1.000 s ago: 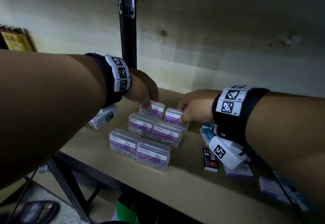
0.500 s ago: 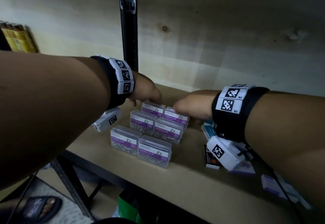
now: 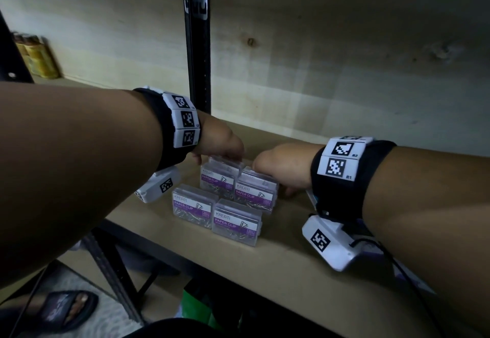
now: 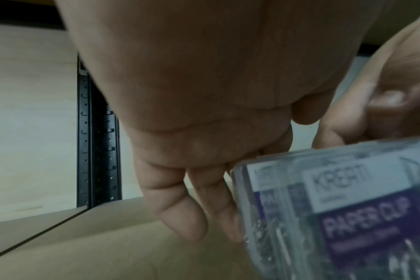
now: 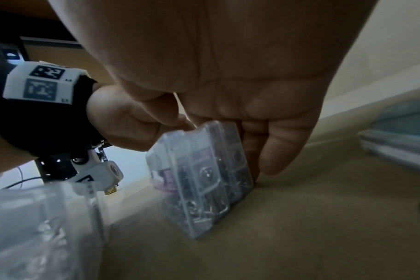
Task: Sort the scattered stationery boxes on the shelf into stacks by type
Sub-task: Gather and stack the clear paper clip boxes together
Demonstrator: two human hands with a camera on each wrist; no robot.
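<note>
Several clear paper clip boxes with purple labels sit in two columns on the wooden shelf [image 3: 291,271]. The two front boxes [image 3: 192,206] [image 3: 236,222] lie flat. Behind them, the left-column boxes [image 3: 218,177] and right-column boxes [image 3: 254,192] stand tipped up, face to face. My left hand [image 3: 225,149] reaches over the left pair, fingers [image 4: 180,214] down behind the rear box [image 4: 343,217] and thumb on its top. My right hand [image 3: 278,165] grips the right pair [image 5: 199,180], its fingers [image 5: 278,151] down behind them.
A black shelf post [image 3: 197,46] stands behind the left hand. Pale blue boxes [image 5: 400,136] lie to the right of the right hand, mostly hidden under that wrist in the head view. Yellow packs [image 3: 39,56] stand far left on the neighbouring shelf. The plywood back wall is close behind.
Both hands have pulled the back-row boxes forward against the middle row. Those boxes, flat a second ago, now stand tipped up. The two front boxes have not moved.
</note>
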